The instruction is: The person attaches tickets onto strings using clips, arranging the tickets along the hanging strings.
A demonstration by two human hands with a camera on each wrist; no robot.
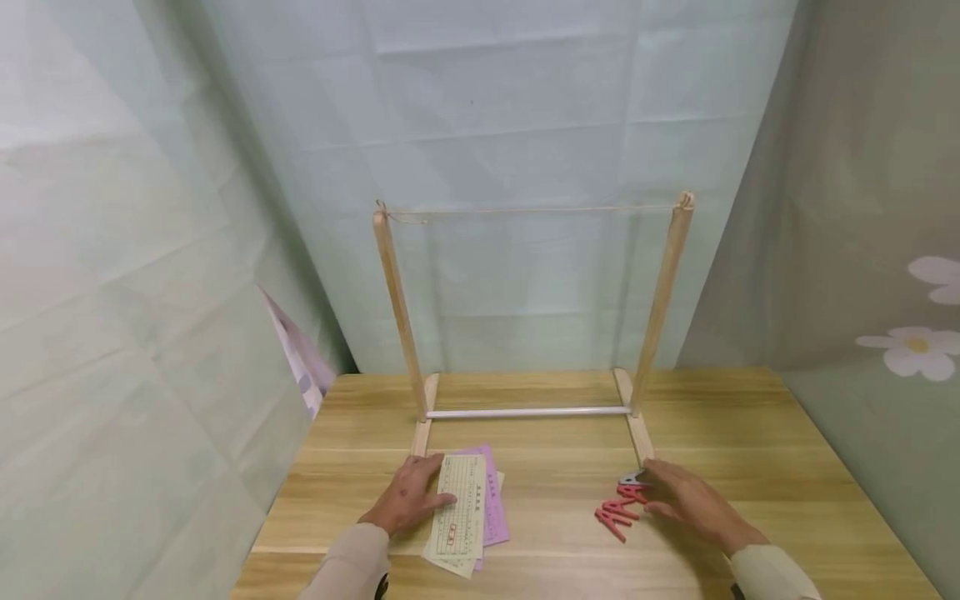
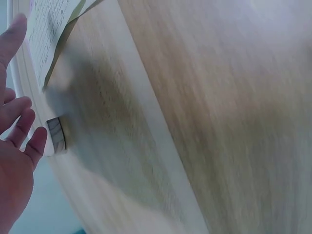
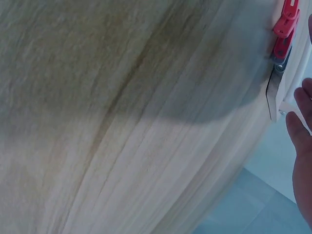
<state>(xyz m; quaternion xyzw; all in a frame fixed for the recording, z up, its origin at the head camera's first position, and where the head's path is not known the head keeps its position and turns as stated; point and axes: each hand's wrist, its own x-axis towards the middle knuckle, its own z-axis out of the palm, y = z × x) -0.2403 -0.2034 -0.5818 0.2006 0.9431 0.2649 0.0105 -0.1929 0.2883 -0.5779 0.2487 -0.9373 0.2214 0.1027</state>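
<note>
In the head view, my left hand (image 1: 411, 496) is at the left edge of a small fanned stack of printed forms. A pale yellow form (image 1: 463, 508) lies on top, and purple forms (image 1: 495, 517) show beneath. My thumb overlaps the top form's edge; in the left wrist view the fingers (image 2: 36, 144) are loosely bent and grip nothing. My right hand (image 1: 693, 504) hovers close beside several red clothespins (image 1: 615, 517) and a grey clothespin (image 1: 632, 479). Its fingers are relaxed around no object, and the right wrist view catches only part of it, near the red clothespins (image 3: 286, 22).
Behind the forms and clothespins stands a wooden frame with a left post (image 1: 397, 308) and a right post (image 1: 662, 308). A thin string (image 1: 525, 210) joins their tops, and a white rod (image 1: 525, 412) joins them low down. Cloth sheets (image 1: 510, 125) surround the wooden table (image 1: 555, 533).
</note>
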